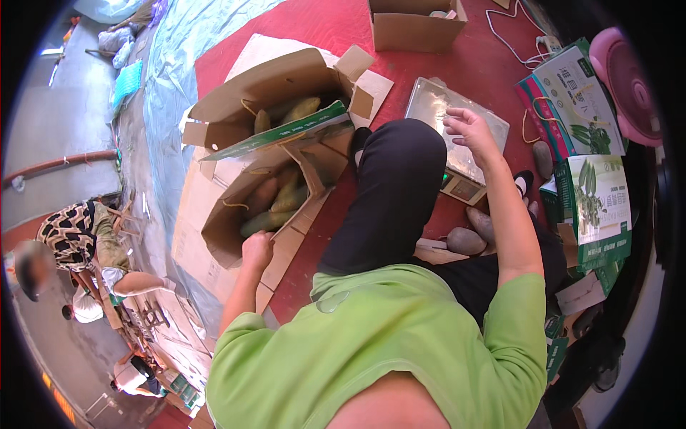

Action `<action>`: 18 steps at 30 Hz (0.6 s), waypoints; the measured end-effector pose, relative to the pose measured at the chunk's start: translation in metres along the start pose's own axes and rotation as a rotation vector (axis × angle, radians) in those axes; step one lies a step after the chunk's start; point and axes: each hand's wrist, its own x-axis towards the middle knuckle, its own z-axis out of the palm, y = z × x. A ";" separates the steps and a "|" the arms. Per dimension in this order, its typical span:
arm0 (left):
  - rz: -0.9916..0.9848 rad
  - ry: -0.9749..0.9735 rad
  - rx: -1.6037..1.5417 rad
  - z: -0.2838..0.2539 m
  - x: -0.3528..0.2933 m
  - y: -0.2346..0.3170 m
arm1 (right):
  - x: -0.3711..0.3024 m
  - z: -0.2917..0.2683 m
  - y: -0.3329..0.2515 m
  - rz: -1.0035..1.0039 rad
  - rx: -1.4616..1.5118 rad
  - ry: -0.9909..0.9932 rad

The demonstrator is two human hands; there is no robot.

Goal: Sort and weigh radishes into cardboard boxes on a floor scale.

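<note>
At the near rim of an open cardboard box [223, 230], my left hand [257, 250] is closed on the edge. Long green radishes [266, 223] lie inside that box. Just beyond stands a second open box [214, 107] with a green printed side, also holding radishes [301, 109]. My right hand [468, 132] is raised over a digital scale [494, 123] with a shiny metal plate. Its fingers are apart and nothing is in them. My bent knee hides part of the scale.
Loose dark radishes [466, 242] lie by my leg. Printed cartons [597, 204] and a pink round plastic thing [629, 86] stand at right. Another cardboard box [418, 30] sits at the back, near a white cable [493, 36]. People [75, 232] are at far left, beyond blue sheeting [171, 86].
</note>
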 end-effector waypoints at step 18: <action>0.063 -0.203 0.313 0.049 -0.113 -0.092 | -0.046 -0.056 0.038 0.039 0.103 0.105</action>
